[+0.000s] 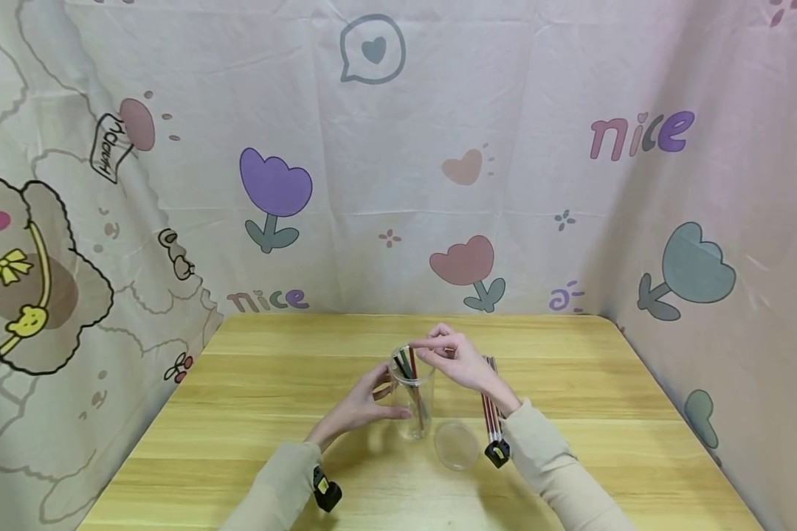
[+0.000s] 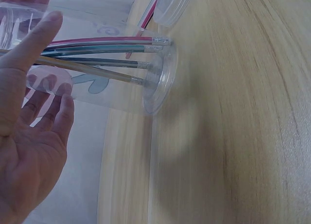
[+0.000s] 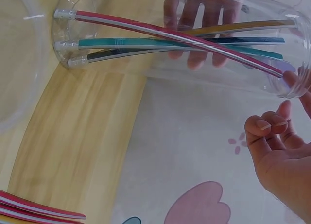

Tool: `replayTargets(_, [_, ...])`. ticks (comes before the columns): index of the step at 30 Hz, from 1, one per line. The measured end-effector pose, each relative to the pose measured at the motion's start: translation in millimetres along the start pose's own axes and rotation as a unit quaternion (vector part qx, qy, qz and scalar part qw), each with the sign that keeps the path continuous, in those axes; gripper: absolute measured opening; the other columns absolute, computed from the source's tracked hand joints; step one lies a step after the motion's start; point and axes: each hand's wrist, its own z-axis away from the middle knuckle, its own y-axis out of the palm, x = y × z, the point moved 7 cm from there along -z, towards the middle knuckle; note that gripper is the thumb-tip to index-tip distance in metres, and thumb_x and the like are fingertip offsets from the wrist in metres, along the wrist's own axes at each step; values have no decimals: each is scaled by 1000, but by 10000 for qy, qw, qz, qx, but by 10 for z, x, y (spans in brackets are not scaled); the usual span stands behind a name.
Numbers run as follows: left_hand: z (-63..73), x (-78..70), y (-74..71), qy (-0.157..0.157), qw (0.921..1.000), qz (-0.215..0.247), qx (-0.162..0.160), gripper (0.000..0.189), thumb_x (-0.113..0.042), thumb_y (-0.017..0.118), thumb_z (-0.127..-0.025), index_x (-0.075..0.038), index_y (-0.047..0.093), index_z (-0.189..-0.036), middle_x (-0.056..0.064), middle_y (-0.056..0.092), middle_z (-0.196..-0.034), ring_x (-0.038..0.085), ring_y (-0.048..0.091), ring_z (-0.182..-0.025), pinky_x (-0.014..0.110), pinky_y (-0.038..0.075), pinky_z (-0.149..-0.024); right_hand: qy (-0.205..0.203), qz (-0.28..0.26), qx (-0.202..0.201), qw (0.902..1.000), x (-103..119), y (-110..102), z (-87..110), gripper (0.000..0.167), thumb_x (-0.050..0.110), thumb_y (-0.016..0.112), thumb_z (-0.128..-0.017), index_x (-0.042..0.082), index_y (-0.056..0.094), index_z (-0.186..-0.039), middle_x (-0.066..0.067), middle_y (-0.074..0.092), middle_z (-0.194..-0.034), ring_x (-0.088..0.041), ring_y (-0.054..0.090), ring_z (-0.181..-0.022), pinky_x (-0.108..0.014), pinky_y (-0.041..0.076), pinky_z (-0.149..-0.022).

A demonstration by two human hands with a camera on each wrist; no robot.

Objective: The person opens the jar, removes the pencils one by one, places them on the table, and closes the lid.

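A clear plastic jar stands upright on the table, with several pencils inside, their eraser ends at its bottom. My left hand grips the jar from the left, thumb in front and fingers behind. In the left wrist view the thumb crosses the clear wall. My right hand is over the right side of the jar's mouth, its index finger extended to the top end of a red pencil. Other fingers of that hand are bent outside the jar. Teal, dark and yellow-brown pencils lean alongside.
A clear round lid lies on the wooden table right of the jar. Further right, partly under my right forearm, is a row of several red-striped pencils. A patterned cloth hangs behind the table.
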Motion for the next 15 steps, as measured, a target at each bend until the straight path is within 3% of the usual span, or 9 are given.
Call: replayTargets(15, [-2, 5, 0, 62, 10000, -1, 0, 90, -14, 85, -80, -7, 34, -154, 21, 48, -151, 44, 45, -141, 55, 38, -120, -119, 89, -42, 9999, 10, -6, 10, 25, 5, 66, -96, -3, 72, -118, -10, 51, -92, -5, 42, -77, -14, 39, -62])
